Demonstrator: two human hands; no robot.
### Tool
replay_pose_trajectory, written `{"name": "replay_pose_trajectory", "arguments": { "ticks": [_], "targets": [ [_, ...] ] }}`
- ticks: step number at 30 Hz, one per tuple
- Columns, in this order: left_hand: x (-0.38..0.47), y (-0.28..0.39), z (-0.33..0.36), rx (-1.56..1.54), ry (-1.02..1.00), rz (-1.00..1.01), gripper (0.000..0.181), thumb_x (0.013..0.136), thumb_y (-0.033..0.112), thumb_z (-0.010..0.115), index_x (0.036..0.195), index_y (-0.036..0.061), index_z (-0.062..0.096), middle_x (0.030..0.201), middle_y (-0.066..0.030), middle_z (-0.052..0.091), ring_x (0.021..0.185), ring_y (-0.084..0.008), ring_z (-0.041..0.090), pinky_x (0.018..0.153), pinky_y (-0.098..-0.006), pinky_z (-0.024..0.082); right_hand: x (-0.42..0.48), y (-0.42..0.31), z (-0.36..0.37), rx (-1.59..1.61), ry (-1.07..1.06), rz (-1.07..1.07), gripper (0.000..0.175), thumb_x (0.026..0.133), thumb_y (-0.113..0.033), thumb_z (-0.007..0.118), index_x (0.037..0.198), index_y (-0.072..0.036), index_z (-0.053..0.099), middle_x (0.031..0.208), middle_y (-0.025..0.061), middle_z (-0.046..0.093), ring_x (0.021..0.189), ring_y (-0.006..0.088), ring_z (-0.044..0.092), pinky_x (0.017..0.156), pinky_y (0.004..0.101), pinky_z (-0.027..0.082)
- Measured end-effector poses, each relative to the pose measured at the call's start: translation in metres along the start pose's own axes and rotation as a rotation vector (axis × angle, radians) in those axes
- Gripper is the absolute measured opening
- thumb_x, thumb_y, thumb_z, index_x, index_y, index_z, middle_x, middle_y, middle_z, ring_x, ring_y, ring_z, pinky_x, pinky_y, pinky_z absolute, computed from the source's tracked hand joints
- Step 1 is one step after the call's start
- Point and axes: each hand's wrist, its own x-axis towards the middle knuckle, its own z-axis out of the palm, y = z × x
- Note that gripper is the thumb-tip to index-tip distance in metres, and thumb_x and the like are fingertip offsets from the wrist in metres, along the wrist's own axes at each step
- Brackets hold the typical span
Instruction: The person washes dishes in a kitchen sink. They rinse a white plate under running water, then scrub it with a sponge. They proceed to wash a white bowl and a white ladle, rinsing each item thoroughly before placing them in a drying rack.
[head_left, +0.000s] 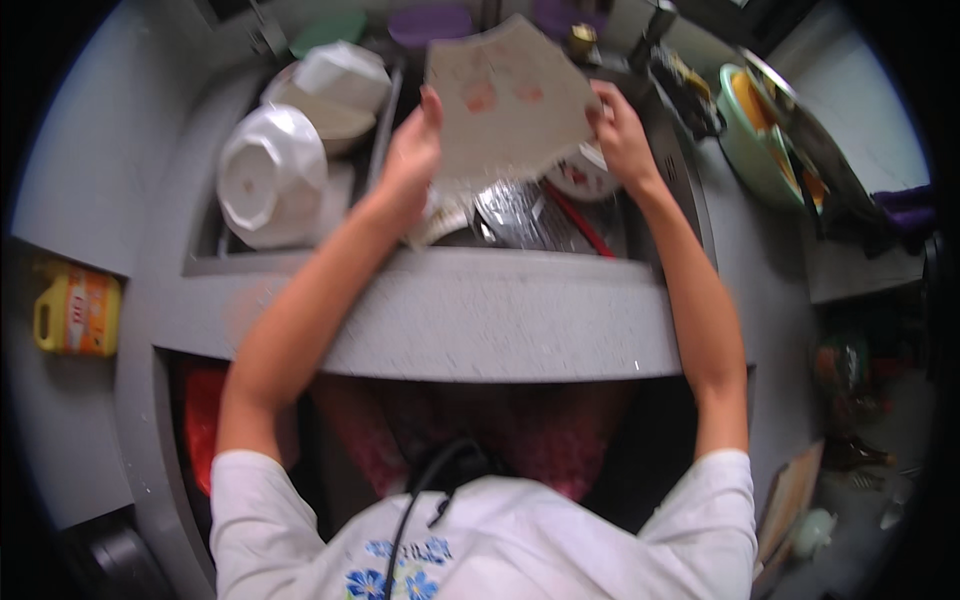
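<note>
A pale cloth with faded reddish marks is stretched between my two hands above the right basin of a sink. My left hand grips its left edge, thumb up. At its right edge, my right hand pinches a corner. Water drops seem to fall from its lower edge. Beneath it in the basin lie a shiny metal piece, a red stick-like thing and a patterned white bowl or plate, partly hidden by the cloth. Both hands are slightly blurred.
White bowls, one an upturned octagonal-based bowl, fill the left basin. The grey counter edge runs before me. A faucet stands behind the sink. Right of it sits a green basin holding orange items. A yellow jug stands far left.
</note>
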Motion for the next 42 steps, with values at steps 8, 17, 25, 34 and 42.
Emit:
{"name": "replay_pose_trajectory", "arguments": {
  "ticks": [8,17,25,34,42],
  "targets": [
    [0.0,-0.002,-0.003,0.436,0.09,0.23,0.075,0.099,0.07,0.047,0.113,-0.0021,0.064,0.093,-0.0023,0.061,0.089,-0.0108,0.051,0.082,-0.0274,0.044,-0.009,0.002,0.007,0.016,-0.114,0.076,0.032,0.093,0.003,0.06,0.124,-0.005,0.058,0.102,0.0078,0.069,0.097,0.0141,0.063,0.087,0.0314,0.05],
    [-0.02,0.012,0.026,0.819,0.063,0.662,0.058,0.094,0.054,0.067,0.12,0.0019,0.065,0.099,-0.017,0.07,0.083,-0.0333,0.068,0.077,-0.0392,0.054,-0.015,-0.006,0.003,-0.17,-0.053,-0.074,0.02,0.088,-0.002,0.069,0.108,0.001,0.071,0.085,0.0146,0.073,0.079,0.0219,0.07,0.076,0.0354,0.054],
    [-0.028,0.031,0.029,1.011,-0.081,0.984,0.053,0.079,0.021,0.083,0.125,0.0024,0.062,0.116,-0.0148,0.07,0.101,-0.0345,0.068,0.085,-0.0401,0.055,-0.011,-0.022,0.001,-0.002,0.064,-0.312,0.026,0.09,0.004,0.064,0.113,-0.002,0.073,0.095,0.0094,0.077,0.091,0.0127,0.072,0.082,0.0274,0.055],
    [-0.024,0.024,0.027,0.868,0.04,0.656,0.041,0.095,0.038,0.07,0.118,0.0044,0.063,0.1,-0.019,0.071,0.087,-0.0381,0.071,0.076,-0.0441,0.056,-0.012,-0.01,-0.01,-0.288,-0.045,-0.094,0.031,0.093,-0.004,0.07,0.123,-0.001,0.067,0.107,0.0106,0.075,0.099,0.0136,0.069,0.088,0.0322,0.055],
    [0.01,-0.008,-0.015,0.232,0.288,-0.005,0.069,0.105,0.059,0.048,0.091,-0.0056,0.067,0.08,-0.0053,0.063,0.073,-0.0146,0.052,0.069,-0.0335,0.045,0.002,-0.021,-0.01,-0.031,-0.016,-0.13,0.033,0.102,-0.019,0.063,0.133,-0.008,0.065,0.099,0.0095,0.078,0.092,0.0097,0.069,0.082,0.0268,0.055]
  ]
}}
